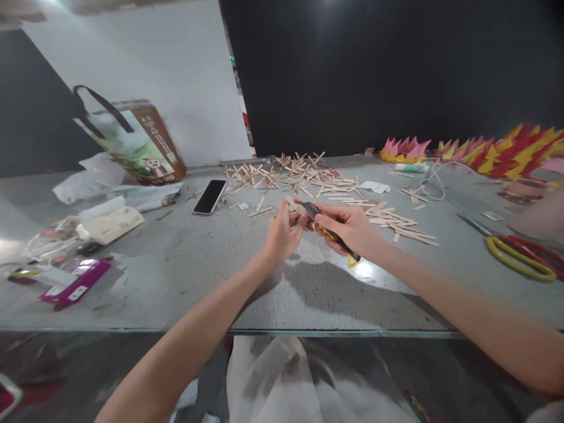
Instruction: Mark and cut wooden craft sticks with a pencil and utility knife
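Note:
Above the middle of the table, my right hand (348,226) is wrapped round a black and yellow utility knife (314,209). The knife points to the left, with its front end at my left hand. My left hand (285,232) is closed in a pinch on a pale wooden craft stick (292,204), only partly visible between the fingers. Where the blade meets the stick is too small and blurred to make out. Just beyond my hands lie loose craft sticks (396,223) and a heap of crossed sticks (304,170).
A smartphone (210,197) lies left of the sticks; a printed bag (136,141) stands behind it. Plastic packets (110,226) and a purple wrapper (77,285) are at left. Scissors (520,255), a glue stick (414,168), a cable (434,182) and folded paper pieces (497,155) are at right.

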Demonstrator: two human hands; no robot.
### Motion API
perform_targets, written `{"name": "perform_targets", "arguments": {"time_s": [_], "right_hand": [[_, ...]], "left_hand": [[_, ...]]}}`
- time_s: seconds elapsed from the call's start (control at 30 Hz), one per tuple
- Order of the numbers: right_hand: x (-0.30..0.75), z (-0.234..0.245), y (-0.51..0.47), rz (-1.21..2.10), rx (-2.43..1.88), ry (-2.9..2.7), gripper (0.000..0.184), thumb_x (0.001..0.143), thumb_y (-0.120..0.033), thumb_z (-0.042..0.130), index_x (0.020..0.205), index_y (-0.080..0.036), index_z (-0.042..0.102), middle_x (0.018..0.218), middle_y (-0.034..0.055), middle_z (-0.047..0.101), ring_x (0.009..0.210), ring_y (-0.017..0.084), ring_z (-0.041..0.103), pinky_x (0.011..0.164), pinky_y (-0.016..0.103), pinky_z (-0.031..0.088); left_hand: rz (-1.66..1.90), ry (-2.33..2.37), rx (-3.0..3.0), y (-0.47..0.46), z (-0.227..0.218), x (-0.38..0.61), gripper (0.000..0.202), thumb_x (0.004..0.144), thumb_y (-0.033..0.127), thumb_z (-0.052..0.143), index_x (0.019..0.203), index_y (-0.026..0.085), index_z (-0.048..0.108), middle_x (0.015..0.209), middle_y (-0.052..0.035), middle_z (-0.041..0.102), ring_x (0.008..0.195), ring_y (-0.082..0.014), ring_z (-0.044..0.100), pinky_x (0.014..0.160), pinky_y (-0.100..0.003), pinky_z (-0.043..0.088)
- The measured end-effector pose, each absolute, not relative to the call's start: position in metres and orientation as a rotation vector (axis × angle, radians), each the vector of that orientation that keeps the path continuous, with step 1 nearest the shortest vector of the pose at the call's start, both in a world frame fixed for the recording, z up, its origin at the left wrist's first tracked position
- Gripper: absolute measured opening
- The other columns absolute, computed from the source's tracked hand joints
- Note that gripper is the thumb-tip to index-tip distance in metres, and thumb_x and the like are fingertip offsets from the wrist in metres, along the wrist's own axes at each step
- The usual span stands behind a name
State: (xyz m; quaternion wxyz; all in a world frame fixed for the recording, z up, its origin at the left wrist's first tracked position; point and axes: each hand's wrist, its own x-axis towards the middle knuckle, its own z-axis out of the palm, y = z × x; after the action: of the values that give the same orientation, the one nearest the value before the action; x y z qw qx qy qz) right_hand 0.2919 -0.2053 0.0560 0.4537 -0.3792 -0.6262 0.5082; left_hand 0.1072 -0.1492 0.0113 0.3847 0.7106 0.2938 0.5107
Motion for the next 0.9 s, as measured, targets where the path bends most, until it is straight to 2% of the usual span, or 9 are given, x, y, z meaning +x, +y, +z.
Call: {"name": "perform_targets", "arguments": {"time_s": [0.17, 0.27, 0.4, 0.57, 0.77, 0.9], "right_hand": [[0.290, 0.045, -0.205, 0.713, -1.110, -1.815, 0.038, 0.105, -0.044, 0.060, 0.128, -0.019, 0.077, 0.070, -0.0015, 0.059, 0.044, 0.009, 0.040, 0.042, 0.025, 0.029], [0.290, 0.040, -0.203, 0.483, -1.092, -1.925, 0.037, 0.107, -0.040, 0.057, 0.129, -0.018, 0.078, 0.075, 0.0011, 0.067, 0.052, 0.011, 0.044, 0.049, 0.026, 0.033], [0.290, 0.041, -0.202, 0.322, -1.068, -1.982, 0.034, 0.109, -0.036, 0.054, 0.125, -0.016, 0.077, 0.087, 0.0048, 0.076, 0.061, 0.013, 0.057, 0.059, 0.027, 0.041], [0.292, 0.040, -0.202, 0.156, -1.016, -2.063, 0.032, 0.112, -0.032, 0.048, 0.129, -0.018, 0.072, 0.099, 0.0094, 0.078, 0.075, 0.019, 0.067, 0.069, 0.029, 0.046], [0.294, 0.036, -0.203, -0.126, -1.134, -2.224, 0.034, 0.113, -0.025, 0.042, 0.137, -0.017, 0.064, 0.089, 0.0087, 0.069, 0.070, 0.021, 0.061, 0.065, 0.031, 0.039], [0.292, 0.037, -0.207, -0.263, -1.290, -2.297, 0.039, 0.113, -0.024, 0.037, 0.145, -0.018, 0.058, 0.095, 0.0109, 0.069, 0.073, 0.022, 0.062, 0.063, 0.032, 0.037]], "left_hand": [[1.322, 0.815, 1.810, -0.151, 0.014, 0.106, 0.026, 0.100, 0.022, 0.060, 0.122, 0.024, 0.045, 0.080, 0.0010, 0.078, 0.074, -0.0169, 0.077, 0.075, -0.029, 0.057], [1.321, 0.847, 1.847, -0.154, 0.017, 0.106, 0.027, 0.099, 0.017, 0.058, 0.122, 0.024, 0.046, 0.081, 0.0013, 0.078, 0.076, -0.0165, 0.078, 0.077, -0.029, 0.057], [1.314, 0.885, 1.912, -0.156, 0.020, 0.106, 0.026, 0.100, 0.015, 0.057, 0.122, 0.023, 0.048, 0.080, 0.0013, 0.078, 0.078, -0.0161, 0.078, 0.078, -0.028, 0.056], [1.300, 0.890, 1.912, -0.156, 0.020, 0.107, 0.025, 0.101, 0.016, 0.055, 0.123, 0.023, 0.047, 0.081, 0.0012, 0.079, 0.076, -0.0156, 0.078, 0.075, -0.027, 0.057], [1.269, 0.941, 1.983, -0.156, 0.020, 0.106, 0.026, 0.098, 0.015, 0.056, 0.122, 0.024, 0.049, 0.079, 0.0029, 0.077, 0.071, -0.0139, 0.076, 0.070, -0.025, 0.054], [1.242, 0.982, 2.043, -0.157, 0.024, 0.105, 0.024, 0.098, 0.014, 0.054, 0.119, 0.023, 0.050, 0.073, 0.0046, 0.074, 0.067, -0.0134, 0.073, 0.067, -0.025, 0.050]]}}
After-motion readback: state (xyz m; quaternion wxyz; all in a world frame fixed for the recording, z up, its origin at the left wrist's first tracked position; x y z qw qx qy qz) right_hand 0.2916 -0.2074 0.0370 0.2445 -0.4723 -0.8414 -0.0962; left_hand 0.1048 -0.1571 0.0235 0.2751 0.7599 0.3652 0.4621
